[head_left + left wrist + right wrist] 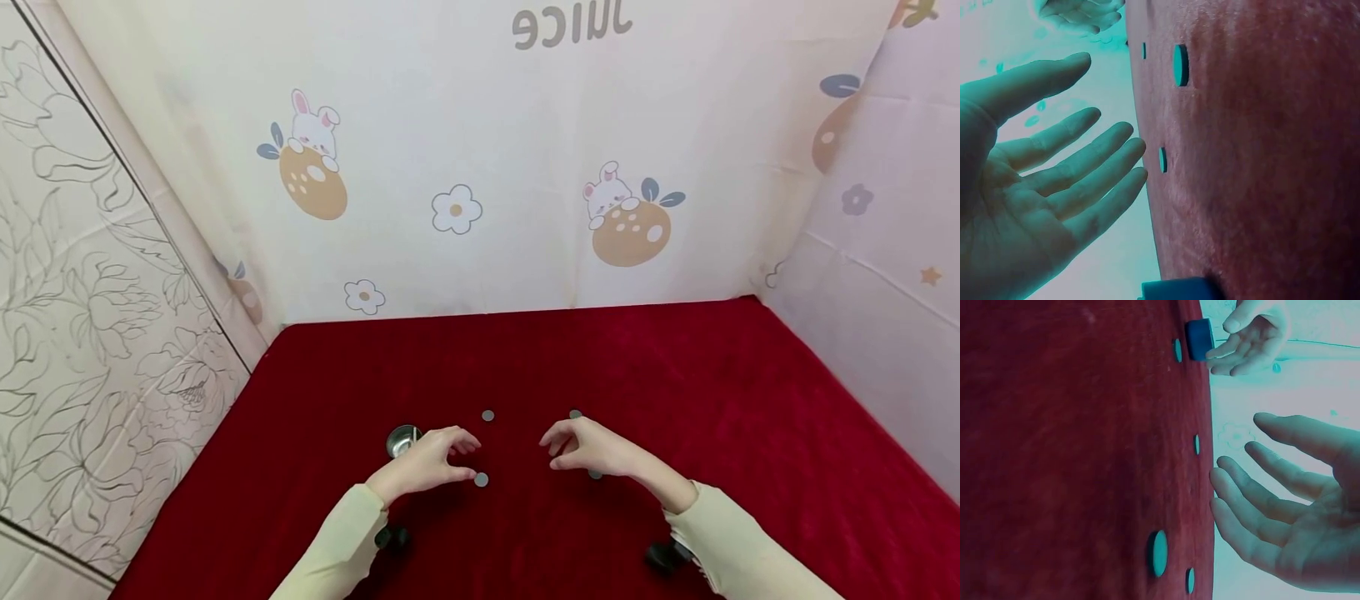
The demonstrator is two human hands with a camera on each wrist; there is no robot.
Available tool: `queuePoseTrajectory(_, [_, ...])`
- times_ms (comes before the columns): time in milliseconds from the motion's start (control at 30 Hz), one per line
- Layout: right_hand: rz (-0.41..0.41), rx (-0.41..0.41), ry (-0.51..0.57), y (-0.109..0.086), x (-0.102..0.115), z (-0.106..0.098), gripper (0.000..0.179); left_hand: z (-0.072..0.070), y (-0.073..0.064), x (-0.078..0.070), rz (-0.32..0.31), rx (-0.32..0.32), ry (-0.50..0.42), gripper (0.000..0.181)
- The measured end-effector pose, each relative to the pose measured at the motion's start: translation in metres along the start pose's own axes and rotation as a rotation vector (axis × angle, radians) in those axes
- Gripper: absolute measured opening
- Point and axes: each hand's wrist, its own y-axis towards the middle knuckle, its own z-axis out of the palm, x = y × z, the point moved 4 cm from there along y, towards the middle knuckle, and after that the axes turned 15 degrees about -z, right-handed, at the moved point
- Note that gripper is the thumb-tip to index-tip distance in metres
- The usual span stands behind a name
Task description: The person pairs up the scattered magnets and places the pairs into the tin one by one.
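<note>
Both hands hover over a red cloth with nothing in their grasp. The left hand (431, 463) is left of centre, fingers loosely bent and spread, its thumb tip right by a small grey round disc (482, 480). Another disc (488, 415) lies farther back. On the right, the right hand (596, 448) is relaxed in the same way, palm facing the left one. A third disc (575, 413) shows just behind its fingers, and one more disc (596, 475) is partly hidden under it. In the right wrist view, the discs (1159, 553) lie flat, below the fingers (1241, 534).
A small metal bowl (400, 440) stands just behind the left hand, partly covered by it, with a thin pale stick-like thing in it. The red cloth (675, 375) reaches a printed curtain (510, 250) at the back. Dark wrist devices (666, 557) hang under the sleeves.
</note>
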Motion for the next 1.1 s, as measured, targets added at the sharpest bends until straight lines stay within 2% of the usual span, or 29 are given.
queuePoseTrajectory(267, [0.051, -0.014, -0.005, -0.016, -0.006, -0.006, 0.029, 0.009, 0.005, -0.001, 0.013, 0.049, 0.028, 0.030])
queuePoseTrajectory(567, [0.051, -0.005, -0.039, -0.027, -0.010, -0.008, 0.033, 0.019, 0.012, 0.001, 0.005, 0.104, 0.080, 0.029])
queuePoseTrajectory(933, [0.077, 0.028, -0.078, -0.034, -0.020, -0.007, 0.029, 0.025, 0.018, -0.002, -0.014, 0.124, 0.154, 0.030])
queuePoseTrajectory(1100, [0.067, 0.028, -0.128, -0.036, -0.022, -0.007, 0.023, 0.026, 0.020, -0.004, 0.010, 0.121, 0.195, 0.026])
